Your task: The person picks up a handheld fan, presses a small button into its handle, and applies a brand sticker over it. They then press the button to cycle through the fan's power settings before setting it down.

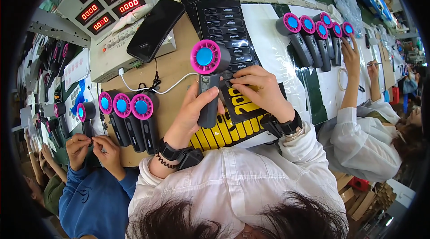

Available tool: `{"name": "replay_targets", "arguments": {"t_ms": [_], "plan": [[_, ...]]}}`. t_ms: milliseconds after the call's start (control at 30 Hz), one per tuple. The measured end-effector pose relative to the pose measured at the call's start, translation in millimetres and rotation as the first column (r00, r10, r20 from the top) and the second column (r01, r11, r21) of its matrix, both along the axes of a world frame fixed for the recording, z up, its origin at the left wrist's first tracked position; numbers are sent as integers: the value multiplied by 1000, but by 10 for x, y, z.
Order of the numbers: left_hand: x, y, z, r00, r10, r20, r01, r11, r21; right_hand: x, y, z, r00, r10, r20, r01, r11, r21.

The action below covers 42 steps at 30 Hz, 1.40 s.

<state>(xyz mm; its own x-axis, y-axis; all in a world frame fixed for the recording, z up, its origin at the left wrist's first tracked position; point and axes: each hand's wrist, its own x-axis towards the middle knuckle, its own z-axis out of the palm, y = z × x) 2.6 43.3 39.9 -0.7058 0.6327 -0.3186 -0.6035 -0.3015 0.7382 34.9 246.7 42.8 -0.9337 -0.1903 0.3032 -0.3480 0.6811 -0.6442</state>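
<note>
My left hand [190, 111] is wrapped round the dark grey handle of a handheld fan [205, 56]. The fan stands upright, its pink grille and blue centre facing up toward me, with a small display lit on the handle. Just right of the handle, my right hand [259, 87] has thumb and fingers pinched together. They are over the top edge of a black card with yellow markings [242, 104]; what they pinch is too small to make out. Below lie black and yellow striped sheets [219, 133], partly covered by my hands and the fan.
Three matching fans [122, 104] lie to the left, several more [321, 30] to the right. Black label sheets [226, 24] lie ahead. A phone [156, 30] leans on a metering box [105, 51] with red digits; a white cable [172, 87] crosses the table. Co-workers' hands [105, 151] work either side.
</note>
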Motion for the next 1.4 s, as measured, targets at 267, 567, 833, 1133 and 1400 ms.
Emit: {"name": "replay_targets", "arguments": {"t_ms": [267, 567, 833, 1133, 1400], "plan": [[-36, 9, -36, 999, 2, 48, -4, 1000, 29, -3, -87, 8, 996, -29, -85, 41, 989, 140], [-32, -22, -77, 992, -3, 123, 10, 998, -56, -17, -31, -205, 959, -199, 203, 216, 974, -68], [-11, -89, 200, 986, 167, -12, -165, 957, -237, 14, 87, -155, 907, -243, 343, 347, 894, -283], [-89, 188, 178, 979, 132, -155, -150, 982, -115, 78, -33, 84, 935, -349, 60, 352, 898, -265], [-16, 370, 231, 954, 215, -211, -234, 970, -71, 89, -247, 262, 903, -201, -380, 215, 977, -7]]}}
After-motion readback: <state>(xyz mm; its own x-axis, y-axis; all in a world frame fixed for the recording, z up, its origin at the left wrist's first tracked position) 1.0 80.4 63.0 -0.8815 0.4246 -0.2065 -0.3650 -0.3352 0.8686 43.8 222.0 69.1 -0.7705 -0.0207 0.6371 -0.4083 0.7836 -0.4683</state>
